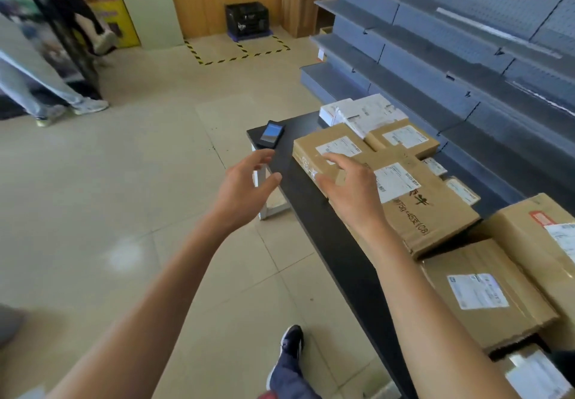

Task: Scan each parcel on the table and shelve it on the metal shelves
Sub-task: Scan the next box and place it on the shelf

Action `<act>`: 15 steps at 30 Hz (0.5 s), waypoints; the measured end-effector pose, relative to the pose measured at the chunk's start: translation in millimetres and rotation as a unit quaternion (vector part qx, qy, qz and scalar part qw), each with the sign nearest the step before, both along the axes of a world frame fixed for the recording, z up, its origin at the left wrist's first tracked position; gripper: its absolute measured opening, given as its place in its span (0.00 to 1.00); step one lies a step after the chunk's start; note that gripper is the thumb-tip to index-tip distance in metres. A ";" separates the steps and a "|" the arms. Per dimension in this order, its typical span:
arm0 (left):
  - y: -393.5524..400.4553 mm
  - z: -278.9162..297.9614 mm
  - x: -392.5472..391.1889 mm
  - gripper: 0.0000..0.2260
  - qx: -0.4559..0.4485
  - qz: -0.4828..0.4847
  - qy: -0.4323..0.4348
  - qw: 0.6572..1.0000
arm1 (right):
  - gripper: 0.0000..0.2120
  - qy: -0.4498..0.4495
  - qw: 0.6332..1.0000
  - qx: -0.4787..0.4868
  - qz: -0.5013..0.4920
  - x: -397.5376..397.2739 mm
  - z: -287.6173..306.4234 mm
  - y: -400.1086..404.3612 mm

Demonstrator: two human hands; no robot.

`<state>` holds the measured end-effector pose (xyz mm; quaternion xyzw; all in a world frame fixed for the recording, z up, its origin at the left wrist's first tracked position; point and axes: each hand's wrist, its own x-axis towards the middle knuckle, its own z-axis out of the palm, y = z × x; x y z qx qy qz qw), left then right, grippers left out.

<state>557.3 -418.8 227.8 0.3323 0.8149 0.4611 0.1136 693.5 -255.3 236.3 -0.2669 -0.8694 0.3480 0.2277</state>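
Parcels (401,187) crowd the black table (314,212); the scanner (271,134) lies at its far corner. Left hand (245,187) reaches toward it, right hand (348,190) hovers over a box, both spread, holding nothing. Next, probably: grasp the scanner.

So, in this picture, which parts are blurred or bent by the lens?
Head view: the people walking at far left are motion-blurred; both hands are slightly soft; the metal shelves and table edge lean with wide-angle distortion; the parcel labels stay fairly sharp, small print unreadable.
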 end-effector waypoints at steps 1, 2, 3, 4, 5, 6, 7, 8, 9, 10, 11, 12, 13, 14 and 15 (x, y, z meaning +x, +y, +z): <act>0.7 -0.5 -10.2 0.20 -0.004 0.011 0.003 1.000 | 0.21 0.001 1.000 -0.003 0.008 -13.1 -2.8 3.7; 2.0 -0.5 -20.4 0.20 -0.009 0.021 0.006 1.000 | 0.21 0.001 1.000 -0.006 0.014 -26.0 -5.3 8.1; 4.2 -0.2 -30.6 0.19 -0.013 0.029 0.007 0.999 | 0.21 0.000 1.000 -0.010 0.018 -38.9 -7.5 12.9; 7.0 0.2 -40.5 0.19 -0.016 0.036 0.008 0.999 | 0.20 0.000 1.000 -0.015 0.021 -51.0 -9.5 17.7; 10.2 0.5 -49.9 0.20 -0.019 0.042 0.008 0.999 | 0.20 0.000 0.999 -0.020 0.024 -63.0 -11.4 22.4; 13.9 0.8 -58.8 0.20 -0.024 0.047 0.008 0.999 | 0.20 0.001 0.999 -0.024 0.030 -74.9 -12.9 26.6; 17.5 0.9 -66.8 0.20 -0.029 0.052 0.009 0.998 | 0.20 0.001 0.999 -0.026 0.037 -86.4 -14.1 30.5; 20.8 0.9 -74.2 0.21 -0.035 0.057 0.011 0.998 | 0.20 -0.001 0.999 -0.027 0.044 -97.2 -15.4 33.9; 24.5 0.8 -81.2 0.21 -0.040 0.061 0.012 0.997 | 0.19 -0.001 0.998 -0.030 0.052 -107.5 -16.4 38.1; 27.9 0.5 -88.1 0.21 -0.044 0.066 0.012 0.997 | 0.19 0.001 0.998 -0.035 0.058 -117.2 -17.2 42.7; 31.0 -0.2 -94.5 0.21 -0.046 0.071 0.010 0.996 | 0.19 0.006 0.997 -0.038 0.063 -126.3 -17.8 47.7; 34.1 -1.0 -101.0 0.20 -0.046 0.076 0.009 0.996 | 0.19 0.009 0.997 -0.038 0.067 -135.1 -18.1 53.2; 37.6 -1.8 -107.3 0.20 -0.045 0.081 0.010 0.996 | 0.18 0.009 0.997 -0.035 0.070 -143.3 -18.1 59.2; 41.1 -2.5 -113.4 0.20 -0.044 0.085 0.010 0.995 | 0.18 0.007 0.997 -0.033 0.073 -150.0 -17.9 65.0; 45.1 -3.0 -119.1 0.20 -0.044 0.088 0.009 0.995 | 0.18 0.005 0.997 -0.032 0.075 -155.3 -17.2 70.7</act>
